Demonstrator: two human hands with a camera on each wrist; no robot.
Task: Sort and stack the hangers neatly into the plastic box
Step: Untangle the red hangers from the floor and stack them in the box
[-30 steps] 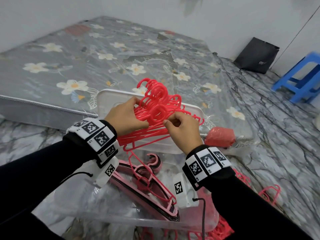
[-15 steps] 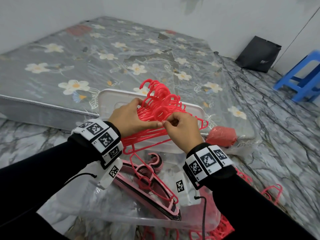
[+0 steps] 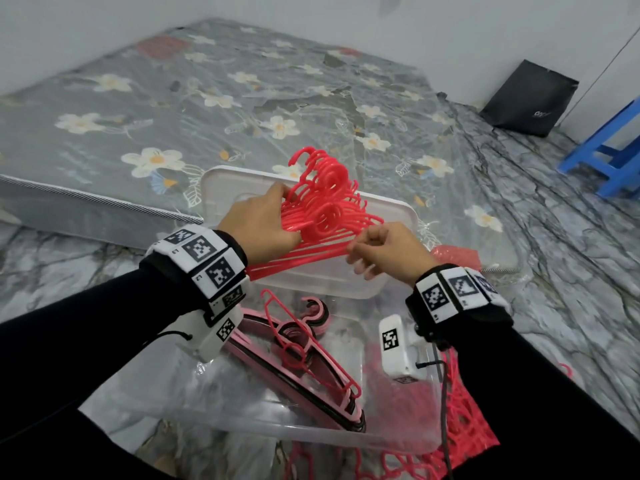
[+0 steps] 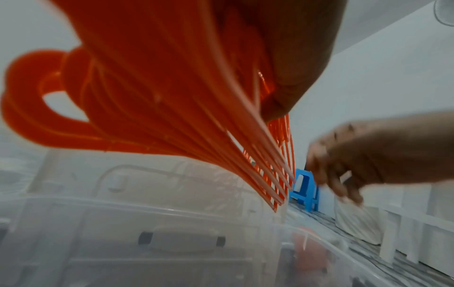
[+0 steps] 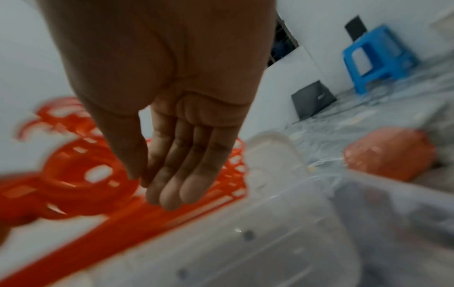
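Head view is showing us a clear plastic box point(image 3: 242, 429) sitting nearest, at six o'clock, with loose red hangers point(image 3: 467, 434) lying on the floor against its right side. Inside the box we are seeing a stack of pink and black hangers point(image 3: 332, 403) lying flat, with a single red hanger point(image 3: 304, 344) resting on top of them.

Above the box, at the centre, we are holding a bundle of red hangers point(image 3: 322, 216) in the air. Our left hand point(image 3: 259, 226) is gripping it at nine o'clock, thumb over the top and fingers curled round the bars. Our right hand point(image 3: 388, 251) is sitting at three o'clock beside the bundle's bar ends, fingers loosely bent and grasping nothing; in the right wrist view its fingers point(image 5: 186, 174) are lying together, nearly straight, in front of the blurred bundle.

Just behind the bundle, at twelve o'clock, the box's white lid point(image 3: 388, 216) is leaning against the edge of a flowered mattress point(image 3: 173, 109). A red bag point(image 3: 457, 254) is lying at the mattress edge, at two o'clock.

Farthest off, a blue stool point(image 3: 613, 157) and a black bag point(image 3: 526, 98) are standing by the wall.
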